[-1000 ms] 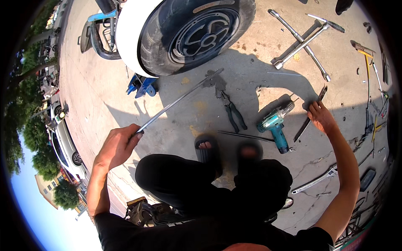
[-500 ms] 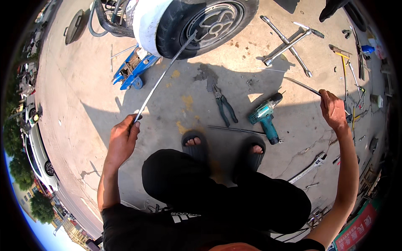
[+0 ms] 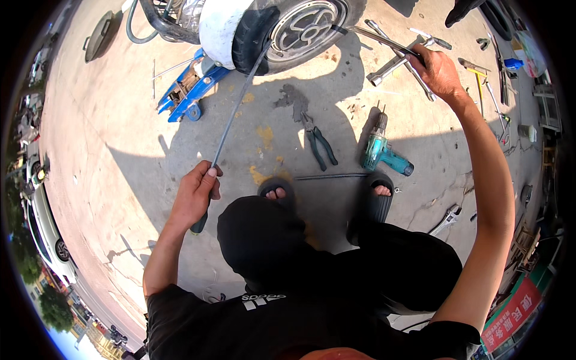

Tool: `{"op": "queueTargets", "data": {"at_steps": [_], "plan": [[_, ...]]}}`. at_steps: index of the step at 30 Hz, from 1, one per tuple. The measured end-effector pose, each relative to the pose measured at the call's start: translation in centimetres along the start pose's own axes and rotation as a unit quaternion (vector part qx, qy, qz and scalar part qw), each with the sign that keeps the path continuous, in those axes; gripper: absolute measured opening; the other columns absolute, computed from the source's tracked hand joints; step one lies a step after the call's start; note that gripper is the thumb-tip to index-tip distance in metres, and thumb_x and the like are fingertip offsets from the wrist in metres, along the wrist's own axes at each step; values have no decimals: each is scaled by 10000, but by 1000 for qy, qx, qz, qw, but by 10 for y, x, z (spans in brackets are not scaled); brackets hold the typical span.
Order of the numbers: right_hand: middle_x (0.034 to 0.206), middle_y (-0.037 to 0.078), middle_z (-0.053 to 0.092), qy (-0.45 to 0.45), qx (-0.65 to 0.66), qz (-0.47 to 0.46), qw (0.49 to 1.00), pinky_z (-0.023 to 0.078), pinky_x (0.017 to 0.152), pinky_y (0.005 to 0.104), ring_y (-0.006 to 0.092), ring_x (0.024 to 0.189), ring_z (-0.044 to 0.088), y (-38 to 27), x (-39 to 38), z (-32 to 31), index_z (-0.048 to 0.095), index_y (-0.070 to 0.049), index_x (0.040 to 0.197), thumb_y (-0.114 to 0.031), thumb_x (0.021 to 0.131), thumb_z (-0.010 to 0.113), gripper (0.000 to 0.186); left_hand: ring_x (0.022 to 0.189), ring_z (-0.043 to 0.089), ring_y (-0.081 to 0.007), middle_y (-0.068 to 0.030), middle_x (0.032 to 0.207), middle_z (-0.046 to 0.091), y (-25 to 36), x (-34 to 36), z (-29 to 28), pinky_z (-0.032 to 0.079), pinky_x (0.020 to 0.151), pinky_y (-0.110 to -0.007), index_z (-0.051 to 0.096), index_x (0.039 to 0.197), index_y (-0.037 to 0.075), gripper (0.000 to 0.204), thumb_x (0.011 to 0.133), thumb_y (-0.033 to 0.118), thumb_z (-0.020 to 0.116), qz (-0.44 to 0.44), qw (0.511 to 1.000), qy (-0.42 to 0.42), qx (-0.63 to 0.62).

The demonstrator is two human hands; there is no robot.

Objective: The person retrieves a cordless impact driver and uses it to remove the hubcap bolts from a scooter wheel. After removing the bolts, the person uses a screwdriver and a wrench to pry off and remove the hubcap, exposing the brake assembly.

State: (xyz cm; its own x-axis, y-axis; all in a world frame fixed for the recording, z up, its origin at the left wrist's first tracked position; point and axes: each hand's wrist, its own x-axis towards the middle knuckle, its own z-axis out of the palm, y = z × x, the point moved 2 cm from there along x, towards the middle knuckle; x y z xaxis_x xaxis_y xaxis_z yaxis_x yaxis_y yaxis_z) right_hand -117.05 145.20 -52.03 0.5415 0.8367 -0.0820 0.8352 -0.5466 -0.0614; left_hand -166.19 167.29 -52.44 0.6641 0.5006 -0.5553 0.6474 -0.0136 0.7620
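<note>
My left hand is closed around the dark handle of a long thin metal pry bar. The bar slants up and away, its far end at the rim edge of a black tyre on a spoked grey wheel. Raised at the right, my right hand grips a slightly curved metal tyre lever. That lever's free tip reaches close to the wheel's right side; whether it touches I cannot tell. The wheel sits under a white fender.
Left of the wheel is a blue floor jack. Pliers, a teal drill and a thin rod lie near my sandals. A cross lug wrench lies beneath the lever; an adjustable wrench lies at the right.
My right hand has swung up and forward, bringing the lever toward the wheel. My left hand has shifted slightly rightward, its bar steeper. The drill has turned on the floor; my right foot shifted.
</note>
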Motion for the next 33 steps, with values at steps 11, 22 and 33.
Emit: {"op": "queueTargets", "data": {"at_steps": [11, 22, 33], "plan": [[758, 164, 695, 56, 124, -42, 990, 518, 709, 481, 375, 769, 683, 19, 45, 45, 694, -65, 1009, -350, 995, 587, 305, 641, 561, -136, -12, 718, 491, 41, -11, 44, 508, 627, -295, 544, 855, 76, 380, 1058, 395, 514, -123, 970, -4, -208], [738, 176, 695, 110, 112, -85, 984, 533, 650, 464, 376, 719, 691, 30, 53, 63, 702, -60, 1024, -362, 987, 608, 318, 510, 430, -81, 22, 597, 438, 72, -8, 56, 376, 512, -263, 566, 932, 34, 303, 1083, 269, 447, -127, 978, 138, 87], [785, 182, 717, 152, 39, -86, 984, 575, 650, 433, 338, 746, 727, 23, 49, 57, 652, -22, 958, -122, 868, 618, 139, 500, 438, -119, -29, 572, 486, 73, 0, 61, 364, 483, -331, 552, 866, 5, 414, 1079, 340, 436, -128, 950, 185, 217]]}}
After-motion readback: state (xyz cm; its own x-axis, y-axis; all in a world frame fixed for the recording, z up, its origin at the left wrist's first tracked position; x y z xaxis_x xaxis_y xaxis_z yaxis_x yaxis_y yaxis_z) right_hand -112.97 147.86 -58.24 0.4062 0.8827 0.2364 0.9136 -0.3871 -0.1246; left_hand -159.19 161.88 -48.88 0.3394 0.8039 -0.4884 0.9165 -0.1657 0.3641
